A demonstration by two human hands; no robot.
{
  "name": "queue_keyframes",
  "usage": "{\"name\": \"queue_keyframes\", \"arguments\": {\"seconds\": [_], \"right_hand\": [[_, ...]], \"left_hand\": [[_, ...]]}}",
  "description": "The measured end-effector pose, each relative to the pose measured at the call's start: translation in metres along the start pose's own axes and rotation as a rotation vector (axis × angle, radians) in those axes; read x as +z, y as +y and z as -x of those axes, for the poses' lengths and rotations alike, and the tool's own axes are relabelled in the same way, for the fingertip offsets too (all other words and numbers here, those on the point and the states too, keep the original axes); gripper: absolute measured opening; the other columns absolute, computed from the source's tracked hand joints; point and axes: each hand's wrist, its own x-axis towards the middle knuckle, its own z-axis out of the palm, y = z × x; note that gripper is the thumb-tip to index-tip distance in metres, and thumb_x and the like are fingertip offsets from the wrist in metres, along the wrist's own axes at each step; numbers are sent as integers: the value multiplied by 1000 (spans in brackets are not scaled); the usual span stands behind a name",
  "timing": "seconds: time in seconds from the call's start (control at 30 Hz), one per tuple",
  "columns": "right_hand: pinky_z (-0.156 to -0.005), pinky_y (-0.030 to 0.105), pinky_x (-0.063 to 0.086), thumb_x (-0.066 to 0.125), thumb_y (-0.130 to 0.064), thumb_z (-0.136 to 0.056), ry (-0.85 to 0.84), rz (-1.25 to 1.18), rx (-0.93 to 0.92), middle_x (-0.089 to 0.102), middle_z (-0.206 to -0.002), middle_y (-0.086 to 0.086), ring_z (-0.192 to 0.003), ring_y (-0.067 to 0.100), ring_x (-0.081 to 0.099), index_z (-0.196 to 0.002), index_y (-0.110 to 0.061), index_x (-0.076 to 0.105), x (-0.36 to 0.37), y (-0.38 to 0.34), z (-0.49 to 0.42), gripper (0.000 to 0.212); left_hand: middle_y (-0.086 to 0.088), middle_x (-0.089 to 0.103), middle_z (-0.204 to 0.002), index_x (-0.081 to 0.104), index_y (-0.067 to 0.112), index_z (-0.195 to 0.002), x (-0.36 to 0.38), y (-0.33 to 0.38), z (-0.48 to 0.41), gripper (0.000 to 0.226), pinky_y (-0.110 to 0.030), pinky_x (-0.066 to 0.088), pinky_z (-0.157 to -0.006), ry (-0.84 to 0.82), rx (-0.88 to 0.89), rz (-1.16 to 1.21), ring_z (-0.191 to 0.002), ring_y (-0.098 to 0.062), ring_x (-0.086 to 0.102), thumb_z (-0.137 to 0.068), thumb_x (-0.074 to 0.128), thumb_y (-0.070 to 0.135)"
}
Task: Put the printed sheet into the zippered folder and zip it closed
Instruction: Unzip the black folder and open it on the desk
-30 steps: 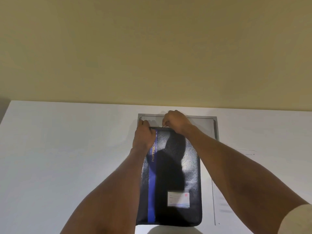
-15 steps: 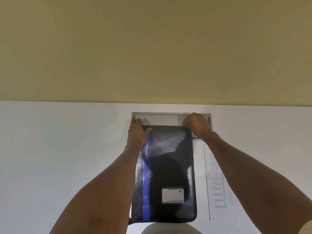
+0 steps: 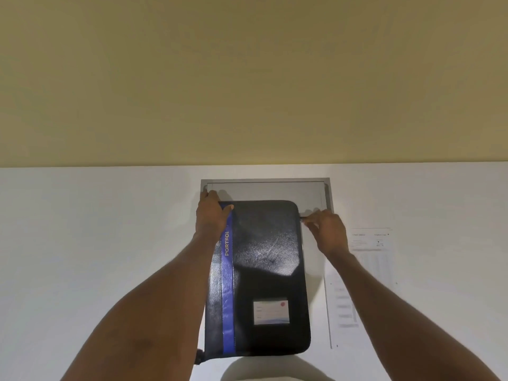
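A black zippered folder (image 3: 264,270) with a blue stripe and a name card lies flat on the white table (image 3: 96,257), closed cover up. My left hand (image 3: 211,213) presses on its far left corner. My right hand (image 3: 325,229) pinches the zipper pull (image 3: 302,220) at the folder's right edge, just below the far right corner. A printed sheet (image 3: 368,265) lies on the table to the right of the folder, partly under my right forearm.
A grey recessed panel (image 3: 266,188) sits in the table behind the folder, its near part covered by the folder. A yellow wall (image 3: 247,78) rises behind the table's far edge. A small dark strap end (image 3: 199,356) sticks out at the folder's near left corner.
My right hand has carried the zipper pull from the middle of the folder's far edge, across to the right corner and round onto the right side. My left hand stays at the far left corner.
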Motion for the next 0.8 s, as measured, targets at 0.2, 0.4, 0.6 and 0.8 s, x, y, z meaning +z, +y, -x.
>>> {"name": "queue_keyframes", "arguments": {"seconds": [0.2, 0.4, 0.6, 0.8], "right_hand": [[-80, 36, 50, 72, -13, -94, 16, -25, 33, 80, -98, 5, -91, 29, 69, -96, -18, 83, 14, 12, 43, 13], [-76, 32, 55, 70, -13, -95, -1, -59, 71, 79, -100, 2, -89, 22, 69, -99, -20, 83, 25, 16, 78, 15], [-85, 31, 55, 62, -11, -100, -20, -97, 149, 77, -110, 3, -98, 21, 70, -111, -16, 79, 29, 7, 82, 20], [-82, 23, 49, 58, -12, -102, -30, -68, 195, 75, -107, 4, -94, 22, 68, -104, -16, 78, 27, -1, 78, 20]], "left_hand": [[-25, 49, -142, 56, 2, -108, 4, -2, -2, 35, -47, 50, -103, -21, -26, -31, -124, -43, 56, -94, 75, 27], [-26, 47, -146, 57, 0, -113, 6, 0, -3, 38, -49, 50, -105, -51, -47, -60, -126, -43, 56, -95, 74, 28], [-18, 43, -149, 51, 2, -133, 6, 9, 12, 43, -50, 50, -104, -8, -1, -155, -139, -38, 44, -99, 65, 23], [-9, 30, -165, 30, 14, -159, 27, 13, 74, 70, -48, 32, -123, -40, 326, -301, -151, -31, 29, -100, 61, 34]]}}
